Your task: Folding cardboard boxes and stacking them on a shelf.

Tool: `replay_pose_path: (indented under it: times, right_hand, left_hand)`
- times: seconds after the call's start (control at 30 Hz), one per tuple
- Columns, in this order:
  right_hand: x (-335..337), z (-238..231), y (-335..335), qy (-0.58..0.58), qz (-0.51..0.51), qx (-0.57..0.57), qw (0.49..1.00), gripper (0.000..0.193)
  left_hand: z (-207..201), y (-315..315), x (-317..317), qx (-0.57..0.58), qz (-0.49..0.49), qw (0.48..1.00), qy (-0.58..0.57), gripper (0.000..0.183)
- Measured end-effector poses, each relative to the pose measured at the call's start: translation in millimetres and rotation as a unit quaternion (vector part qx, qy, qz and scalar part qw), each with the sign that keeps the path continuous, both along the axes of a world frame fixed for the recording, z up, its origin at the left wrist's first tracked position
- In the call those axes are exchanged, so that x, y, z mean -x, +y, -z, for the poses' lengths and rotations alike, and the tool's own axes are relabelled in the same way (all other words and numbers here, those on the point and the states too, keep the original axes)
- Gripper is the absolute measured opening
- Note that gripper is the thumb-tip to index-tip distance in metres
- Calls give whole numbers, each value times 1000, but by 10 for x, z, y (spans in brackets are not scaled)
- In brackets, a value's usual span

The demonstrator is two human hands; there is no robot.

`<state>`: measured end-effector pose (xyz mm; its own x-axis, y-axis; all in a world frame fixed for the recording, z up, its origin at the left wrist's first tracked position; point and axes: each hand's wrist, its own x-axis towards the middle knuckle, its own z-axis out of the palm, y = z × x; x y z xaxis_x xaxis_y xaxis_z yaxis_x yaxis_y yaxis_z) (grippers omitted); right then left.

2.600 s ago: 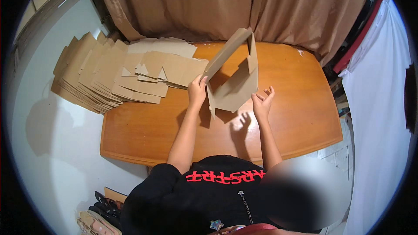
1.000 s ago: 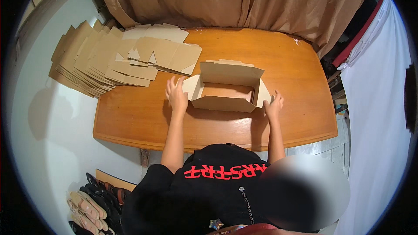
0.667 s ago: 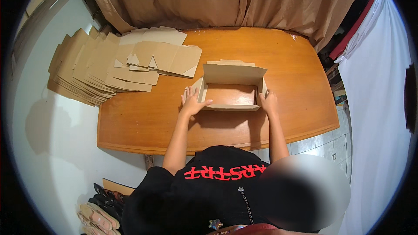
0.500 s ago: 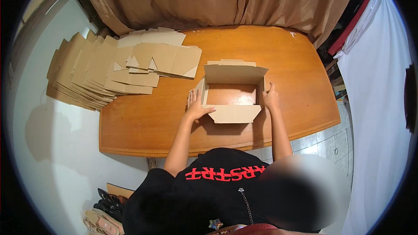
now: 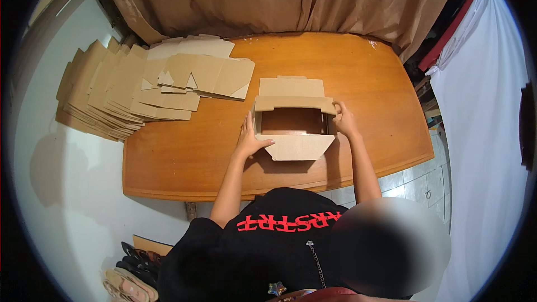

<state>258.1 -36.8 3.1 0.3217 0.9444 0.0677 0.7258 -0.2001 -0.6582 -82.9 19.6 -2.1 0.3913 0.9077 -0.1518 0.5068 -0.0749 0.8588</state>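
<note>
A brown cardboard box (image 5: 300, 147) stands on the table in front of me, and the tabletop shows through its open middle. Its near flap slopes toward me, a far flap (image 5: 292, 87) lies outward, and a narrow folded panel (image 5: 291, 104) spans the far side of the opening. My left hand (image 5: 248, 141) grips the left wall, fingers along its outside and thumb on the near flap's corner. At the far right corner, the curled fingers of my right hand (image 5: 344, 122) hold the end of the folded panel; the fingertips are partly hidden.
Flattened cardboard boxes (image 5: 117, 89) are piled and fanned at the table's left, some against the white wall. The wooden table (image 5: 380, 112) has a brown curtain (image 5: 224, 5) behind it. White cloth (image 5: 475, 134) hangs at right. Several shoes (image 5: 137, 271) lie at lower left.
My right hand has moved up to the box's far right corner. The narrow panel now lies across the far side of the opening, and the far flap leans outward. My left hand keeps its hold.
</note>
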Motion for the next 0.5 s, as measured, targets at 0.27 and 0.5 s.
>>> replay_pose_path:
  times: [0.27, 0.5]
  right_hand:
    - [19, -39, -138, -94, -60, 13, 994, 45]
    - [-160, 234, -247, -83, 191, -103, 973, 41]
  left_hand:
    - [-300, -93, -247, -123, 16, 965, 231, 107]
    - [-371, -114, -655, -163, 92, 955, 229, 73]
